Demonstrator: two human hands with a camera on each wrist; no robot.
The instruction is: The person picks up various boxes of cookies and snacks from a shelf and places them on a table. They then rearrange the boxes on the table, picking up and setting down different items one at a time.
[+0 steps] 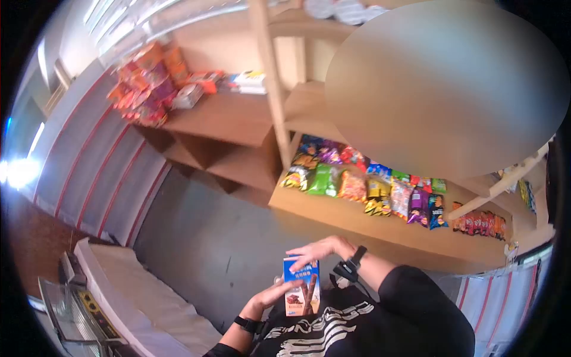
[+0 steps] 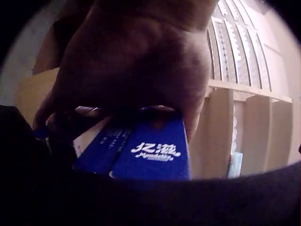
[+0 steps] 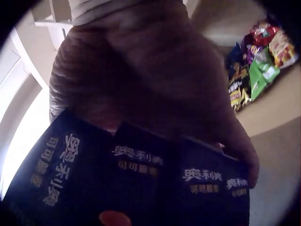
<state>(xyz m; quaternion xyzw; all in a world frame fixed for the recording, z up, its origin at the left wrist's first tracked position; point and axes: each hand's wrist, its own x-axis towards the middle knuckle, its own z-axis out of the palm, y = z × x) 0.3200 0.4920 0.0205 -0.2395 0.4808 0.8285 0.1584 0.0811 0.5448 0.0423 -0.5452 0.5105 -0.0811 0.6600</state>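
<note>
A blue box with chocolate wafer sticks pictured on its front is held upright against the person's dark shirt. The left hand grips its side, with fingers across the front; in the left wrist view that hand is bent around blue boxes with white lettering. Across the upper part of the box lies the right hand. Several dark blue boxes stand side by side in the right wrist view, with the right hand curled over their far edges.
Snack bags lie in rows on a wooden shelf ahead. Orange and red packets are piled on a brown cabinet at the upper left. A white-covered surface is at the lower left. A blurred oval hides the upper right.
</note>
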